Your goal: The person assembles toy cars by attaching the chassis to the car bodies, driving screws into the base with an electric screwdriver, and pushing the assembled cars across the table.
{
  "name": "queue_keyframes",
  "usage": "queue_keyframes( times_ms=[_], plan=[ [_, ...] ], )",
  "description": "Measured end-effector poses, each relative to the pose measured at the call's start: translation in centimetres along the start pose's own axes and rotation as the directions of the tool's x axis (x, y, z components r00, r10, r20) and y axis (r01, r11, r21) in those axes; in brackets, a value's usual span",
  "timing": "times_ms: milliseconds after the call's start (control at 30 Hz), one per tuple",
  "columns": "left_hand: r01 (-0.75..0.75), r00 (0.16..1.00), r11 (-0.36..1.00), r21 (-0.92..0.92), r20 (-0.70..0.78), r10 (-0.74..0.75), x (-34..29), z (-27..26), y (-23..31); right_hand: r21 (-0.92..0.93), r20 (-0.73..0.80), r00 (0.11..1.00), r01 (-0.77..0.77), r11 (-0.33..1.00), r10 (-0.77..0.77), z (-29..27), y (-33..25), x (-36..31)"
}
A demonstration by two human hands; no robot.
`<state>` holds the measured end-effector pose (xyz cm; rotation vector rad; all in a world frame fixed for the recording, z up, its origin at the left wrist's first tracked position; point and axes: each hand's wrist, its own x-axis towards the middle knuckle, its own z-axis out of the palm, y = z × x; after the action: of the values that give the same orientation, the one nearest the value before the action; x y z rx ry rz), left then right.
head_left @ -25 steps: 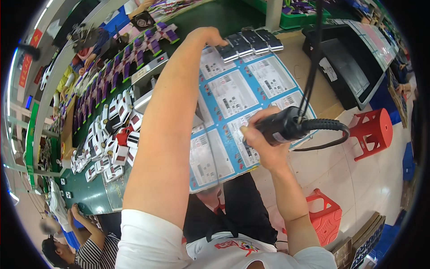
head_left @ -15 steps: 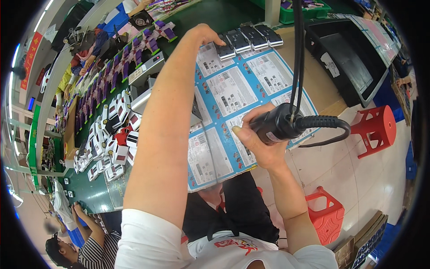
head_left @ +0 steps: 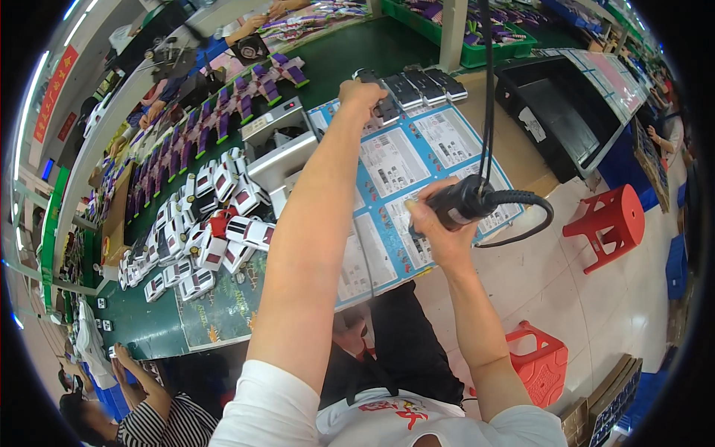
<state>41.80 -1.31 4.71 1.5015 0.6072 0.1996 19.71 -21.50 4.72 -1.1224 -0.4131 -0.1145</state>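
My left hand (head_left: pixel 362 97) reaches to the far edge of the blue-and-white printed card sheet (head_left: pixel 393 165). Its fingers are closed at a flat black part with a pale edge (head_left: pixel 385 112), the leftmost of a row; the fingertips are partly hidden. Beside it lie several similar black parts (head_left: pixel 424 88), close together. In my right hand (head_left: pixel 445 237) is a black corded power screwdriver (head_left: pixel 463 203), gripped round its body above the near right part of the sheet. Its cable loops to the right, and black cords run up from it. The tool's tip is hidden.
Left of the sheet stands a silver metal box device (head_left: pixel 279 130), with piled white toy cars (head_left: pixel 212 216) beyond. A black bin (head_left: pixel 562 112) sits to the right. Red stools (head_left: pixel 607 223) stand on the floor. A person in a striped top (head_left: pixel 160 417) works at lower left.
The view has shifted, showing more of the bench at left. My left hand's fingers have closed round the leftmost black part, which now sits slightly nearer than the others. My right hand keeps the screwdriver.
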Motion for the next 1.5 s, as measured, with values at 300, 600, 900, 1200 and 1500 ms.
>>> queue_keyframes(
  times_ms=[300,600,900,1200,1500],
  plan=[
    [-0.103,0.916,0.858,-0.503,0.288,0.278,-21.0,-11.4,0.9,-0.041,-0.041,0.999,0.011,0.999,-0.013,0.7,1.1,-0.1],
    [0.074,0.995,0.7,-0.711,0.104,0.0,-34.0,-19.8,-13.8,0.267,0.125,0.985,0.081,0.96,-0.118,4.9,-2.0,1.3],
    [0.079,0.995,0.804,-0.59,0.095,-0.028,-33.4,-20.7,-14.2,0.097,0.327,0.882,0.325,0.941,-0.339,16.3,-0.1,4.4],
    [0.073,0.994,0.803,-0.592,0.109,-0.011,-33.3,-21.6,-14.3,-0.093,0.291,0.916,0.314,0.945,-0.276,18.0,1.9,4.5],
    [0.0,0.995,0.765,-0.644,0.076,0.064,-33.4,-21.6,-15.4,0.059,0.341,0.939,-0.065,0.996,0.041,16.7,-1.5,2.0]
  ],
)
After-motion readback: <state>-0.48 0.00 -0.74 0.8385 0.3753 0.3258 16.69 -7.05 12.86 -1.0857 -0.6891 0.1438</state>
